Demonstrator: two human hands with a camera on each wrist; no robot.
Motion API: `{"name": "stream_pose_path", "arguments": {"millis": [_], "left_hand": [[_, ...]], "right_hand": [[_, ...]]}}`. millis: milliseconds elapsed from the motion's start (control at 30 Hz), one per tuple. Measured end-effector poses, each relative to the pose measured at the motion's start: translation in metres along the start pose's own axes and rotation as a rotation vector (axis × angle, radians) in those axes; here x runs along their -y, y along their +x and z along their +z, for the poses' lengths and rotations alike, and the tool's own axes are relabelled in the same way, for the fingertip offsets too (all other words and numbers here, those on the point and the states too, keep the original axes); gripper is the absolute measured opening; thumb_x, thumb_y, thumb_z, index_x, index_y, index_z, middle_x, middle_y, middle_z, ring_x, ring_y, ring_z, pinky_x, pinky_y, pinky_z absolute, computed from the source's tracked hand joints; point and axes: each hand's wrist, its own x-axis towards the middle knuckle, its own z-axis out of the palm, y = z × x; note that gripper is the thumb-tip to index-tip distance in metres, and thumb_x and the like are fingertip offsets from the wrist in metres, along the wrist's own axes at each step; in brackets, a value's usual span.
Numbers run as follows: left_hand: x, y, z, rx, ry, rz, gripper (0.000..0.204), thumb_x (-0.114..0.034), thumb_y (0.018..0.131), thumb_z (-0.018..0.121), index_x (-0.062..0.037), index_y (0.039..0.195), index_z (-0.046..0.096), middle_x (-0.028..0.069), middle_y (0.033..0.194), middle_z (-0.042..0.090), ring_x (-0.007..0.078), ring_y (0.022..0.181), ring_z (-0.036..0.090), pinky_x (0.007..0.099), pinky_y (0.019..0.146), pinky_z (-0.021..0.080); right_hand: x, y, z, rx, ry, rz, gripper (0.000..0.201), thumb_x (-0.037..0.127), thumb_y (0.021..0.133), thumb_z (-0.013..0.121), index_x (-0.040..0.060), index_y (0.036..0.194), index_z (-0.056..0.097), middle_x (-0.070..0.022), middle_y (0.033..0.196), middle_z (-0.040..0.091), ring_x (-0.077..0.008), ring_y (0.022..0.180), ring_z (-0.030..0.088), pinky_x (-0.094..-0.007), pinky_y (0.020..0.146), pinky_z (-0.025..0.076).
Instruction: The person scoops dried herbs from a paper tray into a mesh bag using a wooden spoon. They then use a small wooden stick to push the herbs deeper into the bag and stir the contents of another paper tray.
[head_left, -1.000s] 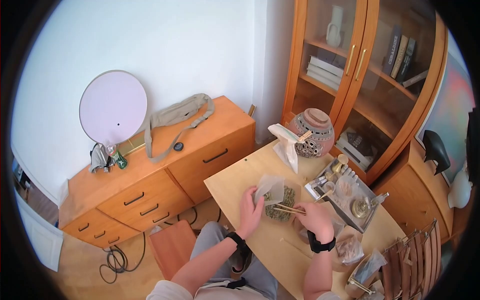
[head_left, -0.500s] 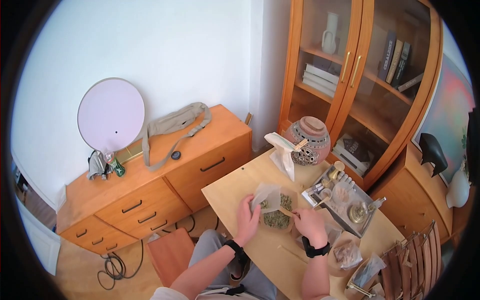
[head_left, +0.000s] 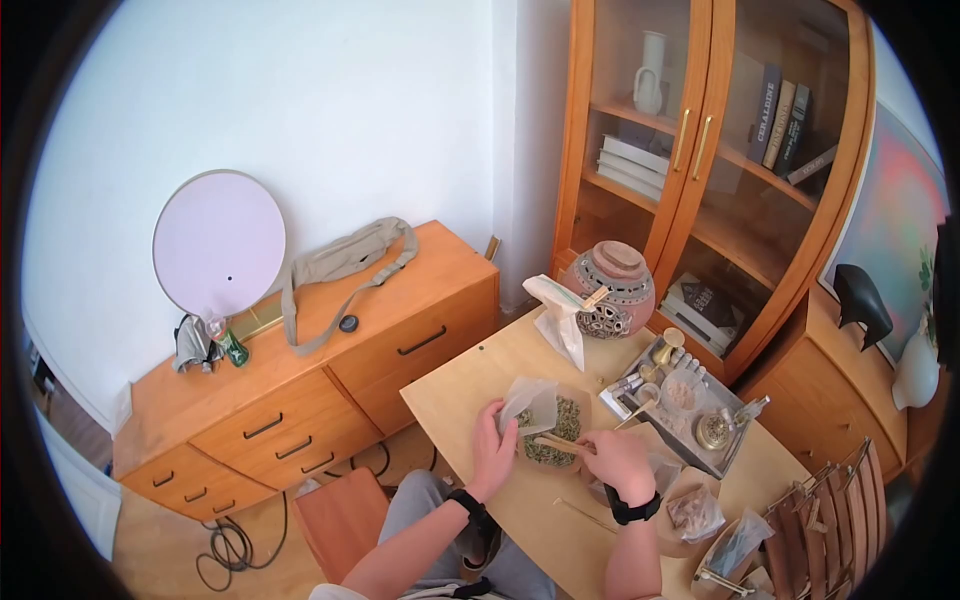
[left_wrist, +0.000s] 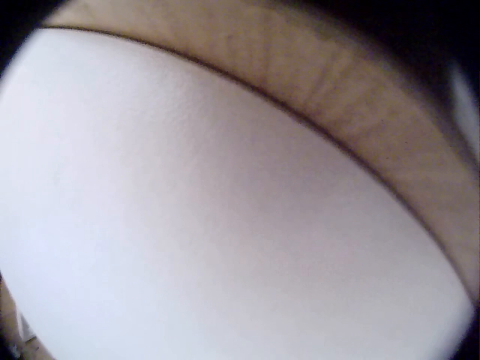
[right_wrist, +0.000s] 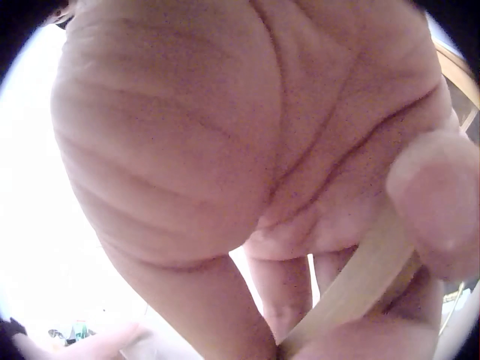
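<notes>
My left hand point(head_left: 492, 452) grips the edge of a translucent bag point(head_left: 535, 403), its thumb on the near side. Crumbled dried green herbs point(head_left: 545, 454) show at the bag's mouth, beside the fingers. From the right, my right hand point(head_left: 617, 464) holds pale wooden tongs point(head_left: 556, 443), whose tips reach over the herbs. Up close in the right wrist view, the tongs point(right_wrist: 360, 281) run between the thumb and curled fingers of the right hand point(right_wrist: 247, 150). A pale surface fills most of the left wrist view, which leaves the left hand out.
Right of the hands, a grey tray point(head_left: 741, 447) carries small jars and tools. A patterned clay pot point(head_left: 625, 290) and a clipped white bag point(head_left: 560, 330) stand at the back. A thin stick point(head_left: 585, 515) and a bowl with a plastic packet point(head_left: 695, 512) lie nearer me.
The right hand has drawn slightly back and turned, swinging the tongs over the herbs. The left hand keeps its hold on the bag. The head view has tilted up a little.
</notes>
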Motion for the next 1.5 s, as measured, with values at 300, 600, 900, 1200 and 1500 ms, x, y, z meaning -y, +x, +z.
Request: {"name": "stream_pose_path", "arguments": {"millis": [300, 600, 900, 1200, 1500], "left_hand": [[-0.005, 0.0, -0.001, -0.01, 0.03, 0.017, 0.041, -0.022, 0.104, 0.059, 0.0024, 0.135, 0.049, 0.0208, 0.137, 0.056, 0.0379, 0.128, 0.054, 0.0452, 0.11, 0.042], [-0.004, 0.0, 0.0, -0.025, 0.045, 0.025, 0.042, -0.021, 0.1, 0.066, 0.0011, 0.132, 0.051, 0.0199, 0.137, 0.056, 0.0378, 0.127, 0.054, 0.0449, 0.109, 0.042], [-0.004, 0.0, -0.002, 0.001, 0.077, 0.036, 0.045, -0.024, 0.099, 0.067, 0.0019, 0.133, 0.051, 0.02, 0.137, 0.056, 0.0376, 0.127, 0.054, 0.0445, 0.109, 0.042], [0.001, -0.001, 0.002, -0.013, 0.014, 0.009, 0.044, -0.023, 0.102, 0.063, 0.0027, 0.135, 0.051, 0.0215, 0.134, 0.058, 0.037, 0.126, 0.056, 0.0431, 0.109, 0.043], [0.002, -0.001, 0.0, 0.002, -0.023, -0.015, 0.043, -0.023, 0.105, 0.057, 0.0028, 0.139, 0.049, 0.0217, 0.136, 0.057, 0.0366, 0.128, 0.055, 0.0438, 0.111, 0.042]], "right_hand": [[-0.005, 0.003, 0.001, -0.107, -0.024, -0.037, 0.016, 0.022, 0.091, 0.068, 0.0148, 0.097, 0.081, -0.0123, 0.087, 0.075, -0.0352, 0.087, 0.072, -0.0461, 0.077, 0.056], [0.0, -0.021, -0.048, -0.269, 0.095, 0.048, 0.02, 0.02, 0.091, 0.07, 0.012, 0.105, 0.081, -0.0143, 0.09, 0.076, -0.0355, 0.087, 0.072, -0.0434, 0.076, 0.056], [0.012, -0.013, -0.034, -0.253, 0.088, -0.06, 0.02, 0.019, 0.092, 0.069, 0.0125, 0.108, 0.079, -0.0127, 0.097, 0.077, -0.0337, 0.089, 0.073, -0.0432, 0.076, 0.058], [-0.01, -0.016, -0.033, -0.255, 0.006, 0.115, 0.02, 0.021, 0.091, 0.067, 0.0128, 0.103, 0.081, -0.0127, 0.092, 0.076, -0.0353, 0.089, 0.072, -0.0442, 0.078, 0.058], [-0.016, -0.003, 0.004, -0.163, -0.072, 0.063, 0.027, 0.022, 0.092, 0.061, 0.0017, 0.079, 0.074, -0.0223, 0.079, 0.071, -0.0421, 0.077, 0.071, -0.0515, 0.07, 0.057]]}}
